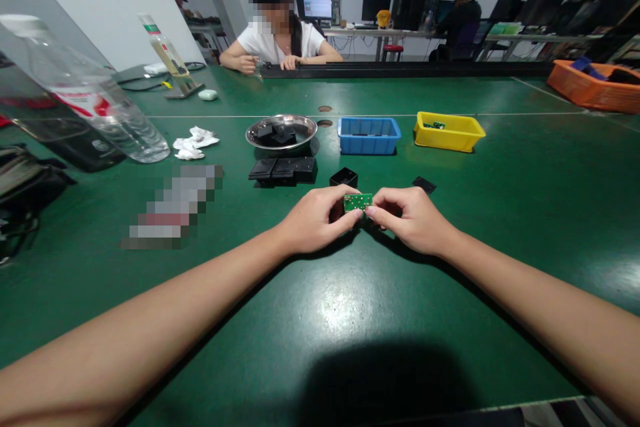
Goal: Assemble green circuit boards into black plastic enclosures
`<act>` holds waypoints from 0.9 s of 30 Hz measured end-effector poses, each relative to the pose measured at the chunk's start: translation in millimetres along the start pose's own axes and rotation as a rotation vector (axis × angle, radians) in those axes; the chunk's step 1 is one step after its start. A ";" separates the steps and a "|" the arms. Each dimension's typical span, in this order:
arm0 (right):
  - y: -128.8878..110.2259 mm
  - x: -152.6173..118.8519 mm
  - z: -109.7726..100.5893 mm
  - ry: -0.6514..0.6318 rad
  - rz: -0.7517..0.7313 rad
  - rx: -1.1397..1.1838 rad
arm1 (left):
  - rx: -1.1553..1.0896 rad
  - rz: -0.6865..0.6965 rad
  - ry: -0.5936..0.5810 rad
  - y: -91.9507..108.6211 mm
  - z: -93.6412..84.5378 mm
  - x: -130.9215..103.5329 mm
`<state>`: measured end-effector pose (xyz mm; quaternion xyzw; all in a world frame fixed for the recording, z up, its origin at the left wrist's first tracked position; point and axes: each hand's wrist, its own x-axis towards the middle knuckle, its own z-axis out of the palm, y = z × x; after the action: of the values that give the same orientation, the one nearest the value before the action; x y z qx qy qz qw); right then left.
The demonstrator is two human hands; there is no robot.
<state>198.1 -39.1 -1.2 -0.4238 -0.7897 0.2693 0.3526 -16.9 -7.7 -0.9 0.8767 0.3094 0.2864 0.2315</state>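
A small green circuit board (pixel 358 201) is held up between my two hands above the green table (pixel 330 293). My left hand (pixel 325 219) pinches its left side, thumb along the lower edge. At its right end, my right hand (pixel 407 217) grips the board with thumb and forefinger. Just behind the board sits an open black box (pixel 343 177). A flat black piece (pixel 425 185) lies beyond my right hand. Several black cases (pixel 283 171) stand in a row to the left, before a metal bowl (pixel 255 140) of black parts.
Behind are a blue bin (pixel 369 145) and a yellow bin (pixel 450 140) with green boards. Bottles (pixel 95 103), crumpled tissue (pixel 195 141) and a blurred flat object (pixel 175 203) are at left. An orange basket (pixel 590 90) is far right. A person (pixel 283 43) sits opposite.
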 end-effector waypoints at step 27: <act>-1.3 0.4 0.0 -0.025 -0.068 -0.054 | 0.049 -0.011 -0.021 -0.6 0.1 0.2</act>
<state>197.3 -39.4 -0.2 -0.4026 -0.8149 0.2412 0.3401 -17.0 -7.1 -1.3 0.8835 0.3187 0.2682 0.2145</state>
